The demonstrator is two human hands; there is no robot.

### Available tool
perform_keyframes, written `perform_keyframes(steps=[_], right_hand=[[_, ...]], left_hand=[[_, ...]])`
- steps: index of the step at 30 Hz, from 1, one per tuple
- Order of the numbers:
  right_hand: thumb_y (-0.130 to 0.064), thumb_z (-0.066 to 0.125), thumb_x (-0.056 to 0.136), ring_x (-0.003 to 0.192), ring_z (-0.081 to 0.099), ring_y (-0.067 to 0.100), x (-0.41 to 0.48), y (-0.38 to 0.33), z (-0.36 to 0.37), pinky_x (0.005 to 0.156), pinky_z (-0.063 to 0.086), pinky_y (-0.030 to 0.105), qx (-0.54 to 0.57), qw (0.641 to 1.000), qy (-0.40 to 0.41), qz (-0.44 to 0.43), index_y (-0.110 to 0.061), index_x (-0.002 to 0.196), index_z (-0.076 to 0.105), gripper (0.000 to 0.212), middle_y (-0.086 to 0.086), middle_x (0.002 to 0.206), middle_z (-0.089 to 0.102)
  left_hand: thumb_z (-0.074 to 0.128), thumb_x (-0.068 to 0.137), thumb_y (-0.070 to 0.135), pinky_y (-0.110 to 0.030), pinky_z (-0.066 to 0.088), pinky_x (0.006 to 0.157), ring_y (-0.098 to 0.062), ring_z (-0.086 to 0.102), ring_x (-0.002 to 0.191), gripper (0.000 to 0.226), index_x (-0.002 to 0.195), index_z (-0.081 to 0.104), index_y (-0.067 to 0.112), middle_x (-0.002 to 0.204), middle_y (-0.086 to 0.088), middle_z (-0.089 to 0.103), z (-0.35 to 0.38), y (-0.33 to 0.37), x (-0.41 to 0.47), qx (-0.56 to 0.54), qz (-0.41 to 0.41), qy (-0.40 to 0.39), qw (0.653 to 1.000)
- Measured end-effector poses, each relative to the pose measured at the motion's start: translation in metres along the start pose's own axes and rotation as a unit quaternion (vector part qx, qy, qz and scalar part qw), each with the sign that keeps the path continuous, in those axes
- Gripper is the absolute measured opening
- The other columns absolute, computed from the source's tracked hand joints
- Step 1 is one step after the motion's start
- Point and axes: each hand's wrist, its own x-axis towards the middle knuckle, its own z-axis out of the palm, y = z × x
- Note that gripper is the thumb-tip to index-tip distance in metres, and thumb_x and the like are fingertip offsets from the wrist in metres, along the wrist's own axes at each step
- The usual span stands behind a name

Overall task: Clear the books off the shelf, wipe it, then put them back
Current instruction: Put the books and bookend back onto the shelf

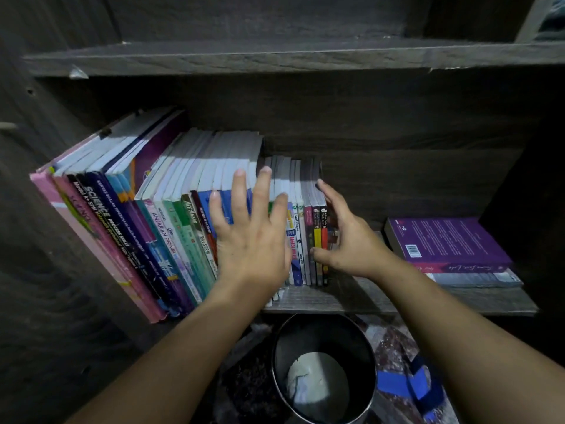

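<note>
The books [171, 228] stand in a row on the shelf [360, 298], spines toward the person and long axes upright. The tall ones on the left lean against the side wall [46, 255]; the small books [318, 231] close the row on the right.

The left hand [253, 240] is open, fingers spread and straight, over the spines in the middle of the row. I cannot tell whether it presses them or hangs just in front. The right hand [345, 240] is open too, cupped at the right end of the row: its fingers run up beside the outer face of the last small book, and its thumb reaches left across the low part of the spines. It has not closed on anything that shows.

So the small books lie between the two palms, and the right hand is nearer the free end. A grip here would likely squeeze sideways, then draw toward the near edge.

Right of the row the shelf is bare up to a flat stack [452, 240]. The board above [275, 56] leaves more room over the small books than over the tall ones. A bin [342, 338] stands just below the near edge, under the way out, so a slipped book could drop into it
</note>
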Motion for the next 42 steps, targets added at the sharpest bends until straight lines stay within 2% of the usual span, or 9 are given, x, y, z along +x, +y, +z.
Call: perform_keyframes(steps=[3,11,14,18,22,27,33,38,42], right_hand=[[-0.006,0.077,0.074,0.094,0.066,-0.001,0.000,0.000,-0.002,0.082,0.052,0.017,0.007,1.000,-0.008,0.005,-0.049,0.149,0.002,0.114,-0.012,0.120,0.058],[-0.010,0.077,0.076,0.093,0.059,-0.009,-0.004,0.000,-0.013,0.080,0.048,0.012,-0.039,0.998,-0.031,0.031,-0.051,0.148,-0.002,0.115,-0.024,0.120,0.049],[-0.019,0.075,0.080,0.122,0.048,0.006,-0.011,-0.005,-0.027,0.096,0.040,0.022,-0.144,0.988,-0.021,0.055,-0.045,0.150,0.008,0.100,-0.009,0.144,0.042],[-0.030,0.069,0.084,0.126,0.046,0.020,-0.031,0.012,-0.064,0.097,0.045,0.037,-0.344,0.932,-0.005,0.112,-0.040,0.145,0.029,0.073,-0.002,0.143,0.043],[-0.030,0.068,0.084,0.127,0.044,0.029,-0.054,0.061,-0.094,0.101,0.041,0.046,-0.459,0.854,-0.043,0.240,-0.031,0.143,0.036,0.067,0.006,0.141,0.043],[-0.041,0.069,0.082,0.141,0.024,0.030,-0.081,0.119,-0.102,0.113,0.025,0.050,-0.444,0.848,-0.036,0.288,-0.034,0.150,0.018,0.085,0.006,0.156,0.022],[-0.057,0.070,0.075,0.145,0.008,0.037,-0.077,0.146,-0.101,0.115,0.014,0.059,-0.448,0.851,-0.003,0.275,-0.042,0.150,0.004,0.101,0.004,0.160,0.009],[-0.094,0.053,0.048,0.145,-0.004,0.040,-0.077,0.162,-0.115,0.111,0.001,0.064,-0.384,0.859,0.047,0.335,-0.043,0.150,0.000,0.126,0.006,0.161,-0.001],[-0.093,0.060,0.038,0.143,-0.013,0.042,-0.076,0.173,-0.118,0.112,0.006,0.067,-0.351,0.854,0.060,0.380,-0.045,0.149,-0.008,0.138,0.009,0.160,-0.015]], left_hand=[[0.059,0.081,0.046,-0.059,-0.004,0.107,-0.036,-0.010,0.140,0.065,0.141,0.041,0.028,0.154,-0.006,-0.003,0.004,0.007,0.002,0.022,-0.034,-0.013,0.999],[0.057,0.080,0.045,-0.059,0.002,0.107,-0.038,-0.007,0.142,0.066,0.141,0.044,0.023,0.156,-0.007,0.009,0.006,0.007,0.003,0.000,-0.037,-0.005,0.999],[0.067,0.073,0.037,-0.060,0.005,0.106,-0.040,0.005,0.143,0.065,0.134,0.052,0.016,0.153,-0.011,0.023,0.006,0.006,-0.001,-0.046,-0.021,0.039,0.998],[0.066,0.076,0.033,-0.060,0.010,0.105,-0.035,0.019,0.142,0.059,0.130,0.053,0.014,0.142,-0.010,0.043,0.004,0.016,-0.008,-0.077,0.036,0.082,0.993],[0.069,0.072,0.037,-0.057,0.016,0.105,-0.032,0.030,0.139,0.071,0.135,0.052,0.010,0.140,-0.012,0.047,0.007,0.037,-0.009,-0.064,0.140,0.035,0.987],[0.062,0.082,0.040,-0.047,0.008,0.118,-0.030,0.016,0.145,0.087,0.151,0.020,0.006,0.156,-0.014,0.021,0.009,0.067,-0.001,-0.083,0.107,-0.032,0.990],[0.069,0.076,0.020,-0.042,0.014,0.118,-0.035,0.027,0.139,0.077,0.141,0.036,-0.002,0.147,-0.020,0.034,0.020,0.075,0.007,-0.138,0.054,-0.014,0.989],[0.069,0.074,0.016,-0.047,0.019,0.117,-0.032,0.041,0.129,0.071,0.138,0.041,-0.001,0.134,-0.018,0.048,0.024,0.063,0.016,-0.138,0.061,0.018,0.988],[0.072,0.079,0.022,-0.046,0.025,0.116,-0.032,0.044,0.127,0.067,0.136,0.044,0.000,0.134,-0.017,0.050,0.024,0.048,0.021,-0.140,0.077,0.011,0.987]])
